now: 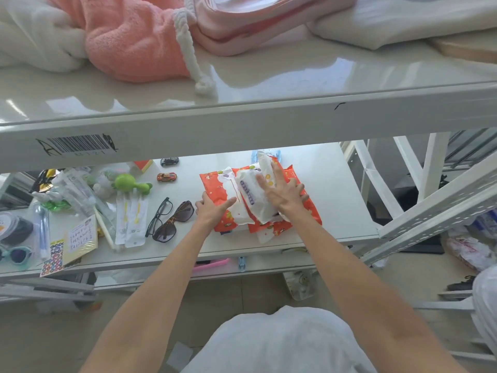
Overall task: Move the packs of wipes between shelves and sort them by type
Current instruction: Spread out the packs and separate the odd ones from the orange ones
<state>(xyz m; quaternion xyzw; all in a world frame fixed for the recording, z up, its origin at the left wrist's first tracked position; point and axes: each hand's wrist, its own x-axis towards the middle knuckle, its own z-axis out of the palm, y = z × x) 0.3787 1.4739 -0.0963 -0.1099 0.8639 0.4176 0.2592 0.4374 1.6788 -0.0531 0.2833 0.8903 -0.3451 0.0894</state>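
Note:
A heap of wipe packs lies on the lower white shelf (333, 184), right of centre. Orange packs (215, 189) sit at the bottom, white packs (251, 195) lie on top, and a light blue pack (255, 156) peeks out behind. My left hand (212, 207) holds the left edge of the heap, thumb on a white pack. My right hand (282, 191) lies flat with fingers spread on the top white packs. How the lower packs are stacked is hidden.
Left of the heap lie two pairs of sunglasses (172, 219), two toy cars (166, 176), a green toy (131, 183), packaged small items and sticker sheets (52, 258). The upper shelf (242, 122) holds pink and white towels (129, 39). A slanted metal rack (435, 208) stands to the right.

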